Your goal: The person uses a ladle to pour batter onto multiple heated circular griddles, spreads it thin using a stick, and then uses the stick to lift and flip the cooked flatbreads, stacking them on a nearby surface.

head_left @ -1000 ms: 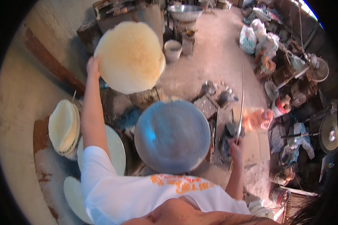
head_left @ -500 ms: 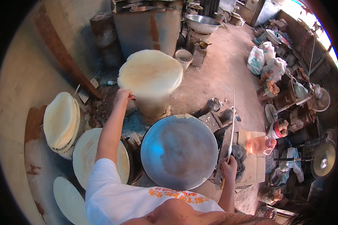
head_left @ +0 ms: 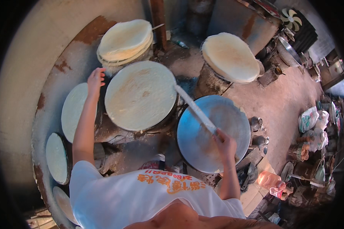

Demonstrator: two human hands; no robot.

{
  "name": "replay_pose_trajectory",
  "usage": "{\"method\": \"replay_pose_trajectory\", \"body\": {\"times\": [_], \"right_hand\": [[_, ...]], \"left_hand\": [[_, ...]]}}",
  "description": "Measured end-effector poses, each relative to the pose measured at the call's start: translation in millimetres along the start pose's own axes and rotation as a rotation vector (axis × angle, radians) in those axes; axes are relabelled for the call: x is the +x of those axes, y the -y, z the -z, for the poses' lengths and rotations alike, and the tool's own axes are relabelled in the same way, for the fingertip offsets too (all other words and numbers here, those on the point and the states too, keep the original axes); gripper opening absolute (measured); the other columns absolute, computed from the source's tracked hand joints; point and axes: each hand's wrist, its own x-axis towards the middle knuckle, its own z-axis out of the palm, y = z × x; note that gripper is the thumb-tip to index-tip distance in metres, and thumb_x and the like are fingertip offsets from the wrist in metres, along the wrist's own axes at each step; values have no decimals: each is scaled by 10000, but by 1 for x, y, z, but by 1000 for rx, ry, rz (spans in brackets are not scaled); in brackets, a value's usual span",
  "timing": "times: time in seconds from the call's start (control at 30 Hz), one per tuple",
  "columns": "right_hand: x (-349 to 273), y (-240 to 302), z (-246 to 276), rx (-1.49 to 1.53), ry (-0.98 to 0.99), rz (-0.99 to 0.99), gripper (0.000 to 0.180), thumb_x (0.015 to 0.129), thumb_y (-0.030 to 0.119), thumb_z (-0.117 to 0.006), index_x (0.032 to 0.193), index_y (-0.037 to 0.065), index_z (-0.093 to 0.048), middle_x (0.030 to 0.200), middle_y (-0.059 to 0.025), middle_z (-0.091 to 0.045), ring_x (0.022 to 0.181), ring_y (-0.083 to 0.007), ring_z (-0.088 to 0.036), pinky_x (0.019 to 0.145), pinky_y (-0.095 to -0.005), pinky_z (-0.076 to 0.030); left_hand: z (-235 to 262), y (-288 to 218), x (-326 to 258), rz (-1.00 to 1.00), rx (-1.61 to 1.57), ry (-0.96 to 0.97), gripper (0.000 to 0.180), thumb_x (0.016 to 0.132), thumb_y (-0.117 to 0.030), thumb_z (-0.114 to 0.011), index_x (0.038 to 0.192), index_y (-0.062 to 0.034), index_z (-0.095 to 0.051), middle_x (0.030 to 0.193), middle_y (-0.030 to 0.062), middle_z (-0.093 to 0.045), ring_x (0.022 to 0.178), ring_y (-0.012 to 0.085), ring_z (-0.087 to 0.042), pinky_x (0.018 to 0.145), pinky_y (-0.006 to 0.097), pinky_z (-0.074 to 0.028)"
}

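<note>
The right hand [head_left: 224, 144] is closed around one end of a long pale strip [head_left: 195, 108], which slants across the grey griddle [head_left: 200, 139] so that its far tip meets the right rim of the pale round [head_left: 140, 95]; whether it touches or only overlaps there, I cannot tell. The left hand [head_left: 96, 81], fingers loosely spread and nothing seen in its grasp, is near the round's upper left rim. With the tip placed so, a low, flat angle and a light grip would probably suit best, since a steep edge could tear so thin a sheet; the free fingers would do well to keep off the pan's likely hot rim. The griddle is smudged brown, with flakes of crust along its edge. One stack [head_left: 125, 40] of rounds is just beyond the pale round, another [head_left: 230, 55] rests on a stand past the griddle, and two more pans [head_left: 74, 114] curve along the left by a stained wall [head_left: 19, 76]. To the right, a dusty floor [head_left: 279, 99] carries a pinkish bottle [head_left: 271, 180], plastic bags [head_left: 309, 119] and clutter; a metal basin [head_left: 288, 51] stands farther back.
</note>
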Motion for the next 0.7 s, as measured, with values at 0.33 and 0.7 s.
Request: {"method": "replay_pose_trajectory", "body": {"times": [0.33, 0.7], "right_hand": [[41, -6, 7, -57, -166, 74, 391, 723, 326, -749, 1085, 194, -686, 657, -85, -629, 583, -202, -608, 574, -328, -467], [222, 90, -120, 187, 230, 200, 438, 733, 317, -767, 1096, 91, -673, 734, -40, -647, 614, -122, -570, 602, -281, -470]], "left_hand": [[152, 52, -43, 1, 39, 24, 380, 932, -403, -430, 1031, -128, -672, 838, 1, -553, 733, 80, -502, 603, 236, -451], [114, 77, -28, 76, -31, 177, 384, 946, -401, -434, 1026, -101, -660, 832, -3, -571, 699, 76, -508, 594, 224, -444]]}}
